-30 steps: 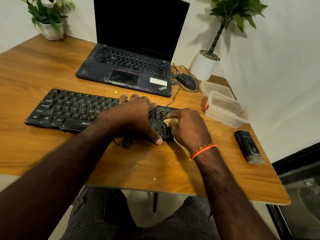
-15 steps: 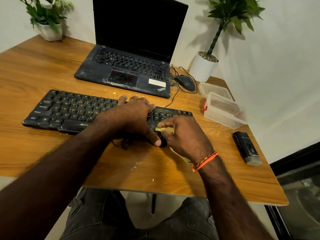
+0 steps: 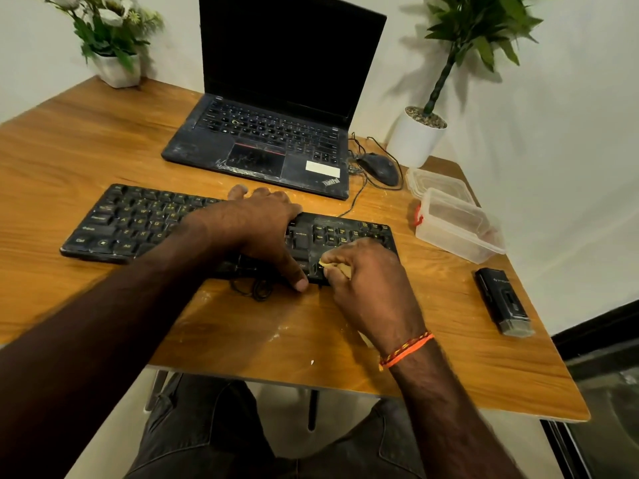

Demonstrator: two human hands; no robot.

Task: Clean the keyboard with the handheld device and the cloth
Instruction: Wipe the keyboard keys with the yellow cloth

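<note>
— Yellow cloth (image 3: pixel 337 267): where's it seen?
— Pinched in the right hand (image 3: pixel 371 288), fingers curled round it, pressed onto the keys at the near right part of the black keyboard (image 3: pixel 138 223), approx. by the arrow keys. Only a small bit of cloth is visible btw. thumb and fingers; a pale strip is also glimpsed under the wrist.
— Left hand (image 3: pixel 257 233)?
— Laid flat on the keyboard's middle, fingers spread fairly wide over the far edge, thumb (image 3: pixel 297 280) stretched down past the near edge onto the wooden desk (image 3: pixel 242 340). Nothing is gripped; the board is pressed down.
— Handheld device (image 3: pixel 503 300)?
— Black w/ a grey tip, laid on the desk at the right, well apart from both hands, untouched.
— Anything else?
— Orange thread band (image 3: pixel 406 350) is worn on the right wrist. Dusty ThinkPad laptop (image 3: pixel 262 146) is set open beyond the keyboard, screen dark. Black mouse (image 3: pixel 378 167) w/ cable is placed just right of it. Clear plastic container (image 3: pixel 456 226) is set near the keyboard's right end, its lid (image 3: pixel 437 183) lying just behind. Two white-potted plants: flower pot (image 3: pixel 116 69) far left, leafy plant pot (image 3: pixel 415 136) far right. Pale specks are scattered over the desk.
</note>
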